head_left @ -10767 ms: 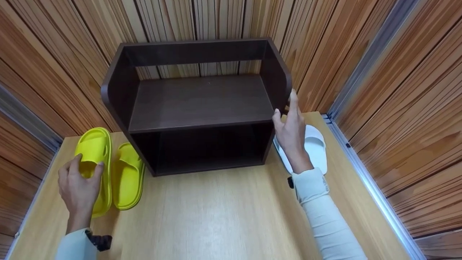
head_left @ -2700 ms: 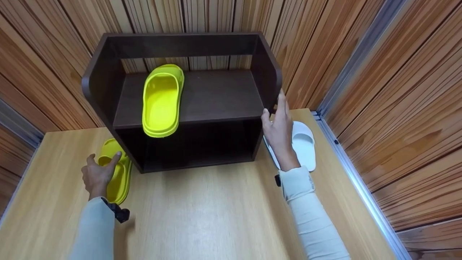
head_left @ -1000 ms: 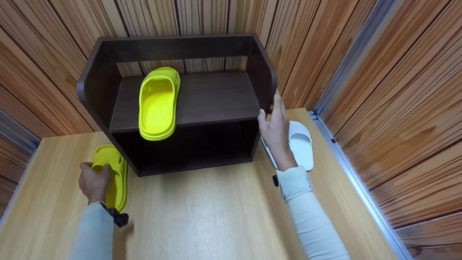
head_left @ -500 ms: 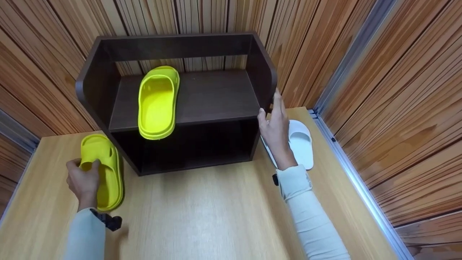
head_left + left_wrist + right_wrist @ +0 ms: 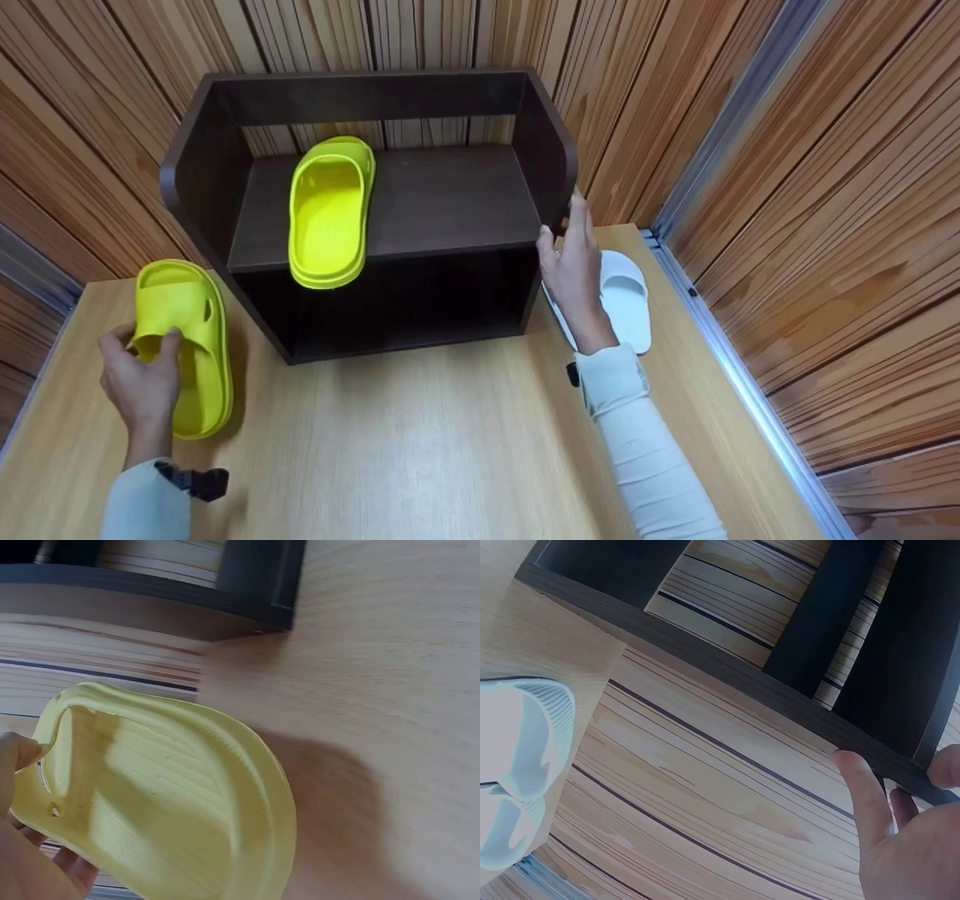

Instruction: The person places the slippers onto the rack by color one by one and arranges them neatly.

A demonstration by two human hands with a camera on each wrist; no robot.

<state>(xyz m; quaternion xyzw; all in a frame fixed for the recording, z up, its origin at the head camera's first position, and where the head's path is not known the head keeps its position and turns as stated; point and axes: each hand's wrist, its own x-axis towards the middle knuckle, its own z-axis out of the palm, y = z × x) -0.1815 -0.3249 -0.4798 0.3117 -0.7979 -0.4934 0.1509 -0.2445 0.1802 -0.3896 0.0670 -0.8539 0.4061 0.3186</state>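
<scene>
My left hand [image 5: 142, 379] grips a yellow slipper [image 5: 206, 375] by the side of its strap, left of the dark brown shoe rack [image 5: 405, 251]. In the left wrist view, the thumb lies on the strap's edge, fingers go beneath, and the slipper's shadow falls on the wooden surface apart from it. Another yellow slipper [image 5: 328, 225] stands on the rack's upper shelf, left of the middle, its heel jutting past the front edge. My right hand [image 5: 576, 277] holds the rack's right side panel [image 5: 727, 694], thumb on the front edge and fingers along the outer face.
White slippers [image 5: 626, 304] lie on the wooden surface [image 5: 390, 442] right of the rack, partly hidden behind my right hand and wrist. Wood-patterned walls [image 5: 427, 37] rise behind and on both sides. A metal rail [image 5: 739, 382] runs along the right edge.
One yellow slipper has gone from the floor onto the upper shelf. My left hand has then taken hold of the other and moved it left, away from the rack. My right hand stays on the panel.
</scene>
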